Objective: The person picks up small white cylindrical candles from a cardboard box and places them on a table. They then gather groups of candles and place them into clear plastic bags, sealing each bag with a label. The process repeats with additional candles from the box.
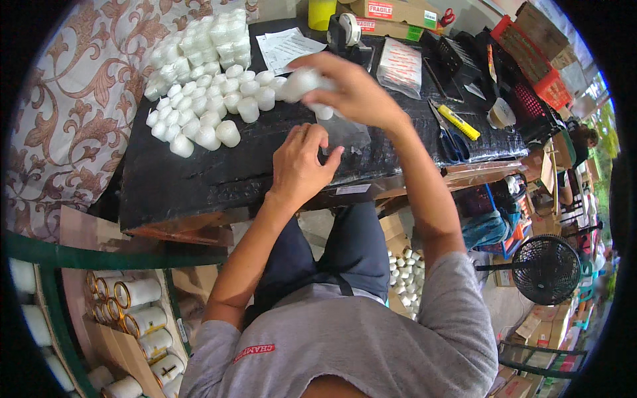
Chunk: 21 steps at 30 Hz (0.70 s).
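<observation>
My right hand point(355, 89), smeared by motion, is closed around a white votive candle point(302, 83) above the right edge of the candle group. Another small white candle point(324, 112) shows just under its fingers. My left hand point(302, 162) is over the black table near its front edge, thumb spread from bent fingers, with nothing seen in it. A clear plastic bag point(348, 134) lies flat beside it, below my right wrist. To the left stand many loose white votive candles point(207, 137), some tipped over. Behind them, wrapped candle packs point(199, 43) are stacked.
Scissors point(452, 139) and a yellow cutter point(459, 123) lie at the right. Farther back are papers point(288, 50), a tape dispenser point(345, 33), a pack of plastic bags point(400, 66) and cartons point(398, 13). White jars point(142, 292) fill a shelf lower left; a black fan point(546, 268) stands right.
</observation>
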Motion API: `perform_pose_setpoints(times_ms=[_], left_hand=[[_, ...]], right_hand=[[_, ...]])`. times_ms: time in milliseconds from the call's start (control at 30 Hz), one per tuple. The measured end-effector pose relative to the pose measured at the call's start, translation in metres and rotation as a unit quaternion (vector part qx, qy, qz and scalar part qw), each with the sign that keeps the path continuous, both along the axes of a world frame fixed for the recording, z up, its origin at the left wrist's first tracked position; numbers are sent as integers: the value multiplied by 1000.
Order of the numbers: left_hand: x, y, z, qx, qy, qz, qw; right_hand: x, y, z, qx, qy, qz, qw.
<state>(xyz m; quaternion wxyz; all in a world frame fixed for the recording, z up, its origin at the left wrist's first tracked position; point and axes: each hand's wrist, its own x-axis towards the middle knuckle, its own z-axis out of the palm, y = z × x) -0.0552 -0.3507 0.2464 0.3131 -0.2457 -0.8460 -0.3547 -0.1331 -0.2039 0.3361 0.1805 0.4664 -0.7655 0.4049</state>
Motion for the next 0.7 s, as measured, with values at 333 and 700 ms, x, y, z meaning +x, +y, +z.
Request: perform_pose_setpoints(times_ms=[333, 700], left_hand=[[-6, 8, 3, 157, -38, -65, 985], [-10, 4, 1, 151, -67, -54, 985]], right_hand=[[113, 26, -65, 32, -84, -399, 913], [124, 38, -96, -289, -208, -276, 893]])
